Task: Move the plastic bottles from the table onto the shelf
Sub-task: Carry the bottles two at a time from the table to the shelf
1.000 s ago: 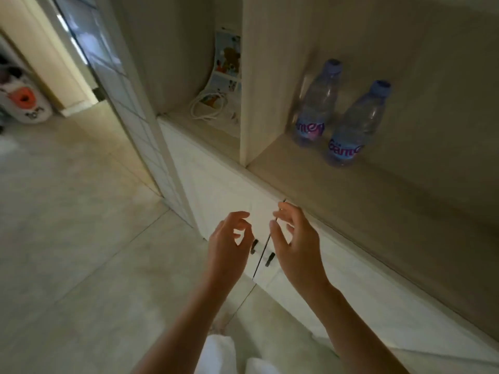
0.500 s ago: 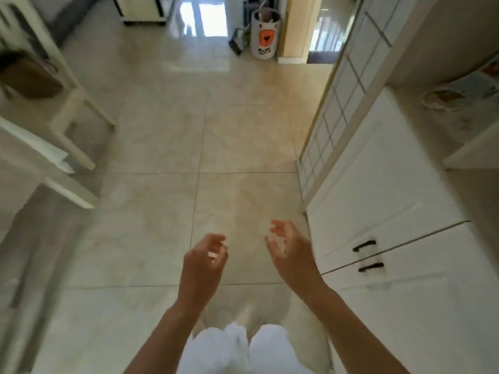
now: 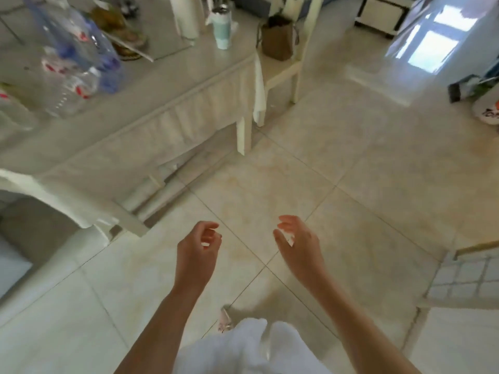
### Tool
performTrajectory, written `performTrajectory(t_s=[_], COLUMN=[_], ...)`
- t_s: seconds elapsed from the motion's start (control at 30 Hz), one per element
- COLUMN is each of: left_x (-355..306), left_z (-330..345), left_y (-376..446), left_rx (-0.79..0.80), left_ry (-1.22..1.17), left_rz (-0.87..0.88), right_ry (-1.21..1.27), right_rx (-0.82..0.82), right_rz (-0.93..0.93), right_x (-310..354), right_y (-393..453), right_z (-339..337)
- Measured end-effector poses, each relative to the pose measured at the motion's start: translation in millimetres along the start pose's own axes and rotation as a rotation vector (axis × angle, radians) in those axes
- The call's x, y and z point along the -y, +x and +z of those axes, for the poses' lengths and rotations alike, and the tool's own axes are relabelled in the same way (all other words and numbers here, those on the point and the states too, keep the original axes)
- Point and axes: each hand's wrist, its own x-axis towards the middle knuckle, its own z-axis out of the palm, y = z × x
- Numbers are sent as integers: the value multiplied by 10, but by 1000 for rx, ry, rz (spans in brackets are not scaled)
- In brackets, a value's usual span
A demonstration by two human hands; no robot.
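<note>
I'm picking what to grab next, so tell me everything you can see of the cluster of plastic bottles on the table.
The plastic bottles are clear and look thin-walled, with ribbed bodies; some carry red-and-white labels, others blue or purple ones. They stand close together near the left end of the table, on its pale cloth-covered top. Motion blur hides their number, their caps and whether they touch. Neither the left hand nor the right hand is near them; both hang open and empty over the floor.

Clear plastic bottles (image 3: 73,76) with red-and-blue labels; cream table (image 3: 172,76); beige marbled floor tiles (image 3: 351,168)
</note>
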Motion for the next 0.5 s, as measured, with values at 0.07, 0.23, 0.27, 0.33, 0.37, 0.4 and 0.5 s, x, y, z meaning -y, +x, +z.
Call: performTrajectory(t_s=[0.07,0.23,0.27,0.33,0.37,0.4,0.5], left_x=[200,609,669,780,828,868,953], left_z=[-361,-1085,-1180,-1359,-1434,-1501,-1666], left_y=[180,555,617,743,816,895,1188], left_rx=[-56,-194,-215,-257,-277,-295,-335], left_ry=[1,-18,-27,-59,-78,-94,-118], left_rz=[-43,-141,-163,-225,-252,-275,-312], right_ry=[5,16,20,17,17,18,6], right_rx=[56,186,211,263,285,306,362], right_rz=[-42,-117,-129,-158,-171,-183,-220], right_x=[312,971,1069,1264,1354,1442,1684], right_y=[176,502,551,666,736,818,1102], right_z=[357,1114,1228,1458,1556,1643,1864])
